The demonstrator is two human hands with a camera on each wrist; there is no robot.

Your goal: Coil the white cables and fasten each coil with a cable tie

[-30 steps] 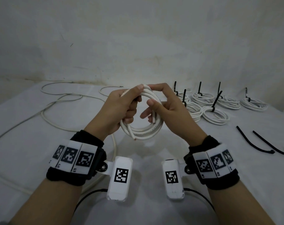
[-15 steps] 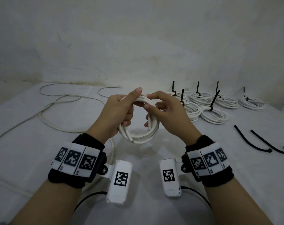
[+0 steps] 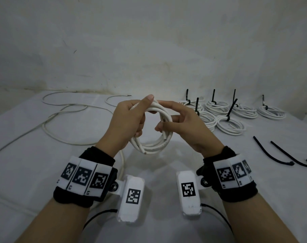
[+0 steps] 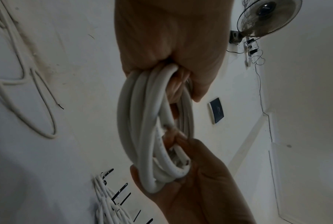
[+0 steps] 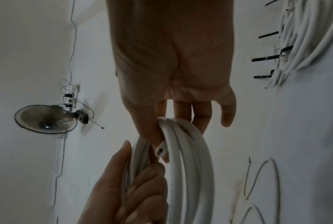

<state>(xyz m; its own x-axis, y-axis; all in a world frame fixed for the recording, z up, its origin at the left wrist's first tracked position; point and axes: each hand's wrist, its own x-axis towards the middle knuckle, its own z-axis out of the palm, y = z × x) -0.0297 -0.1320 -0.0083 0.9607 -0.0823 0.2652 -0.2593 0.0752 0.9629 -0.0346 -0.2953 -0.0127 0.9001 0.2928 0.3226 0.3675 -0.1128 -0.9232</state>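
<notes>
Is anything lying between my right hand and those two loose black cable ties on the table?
Nothing visible: bare table lies between the right hand, which now holds the coil, and the loose ties. The tied coils sit farther back.

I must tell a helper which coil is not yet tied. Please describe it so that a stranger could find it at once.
On the white table, look at the middle, above the surface. The round coil of white cable hangs between the left hand and the right hand. Unlike the tied white coils lying at the far right, it carries no black tie.
</notes>
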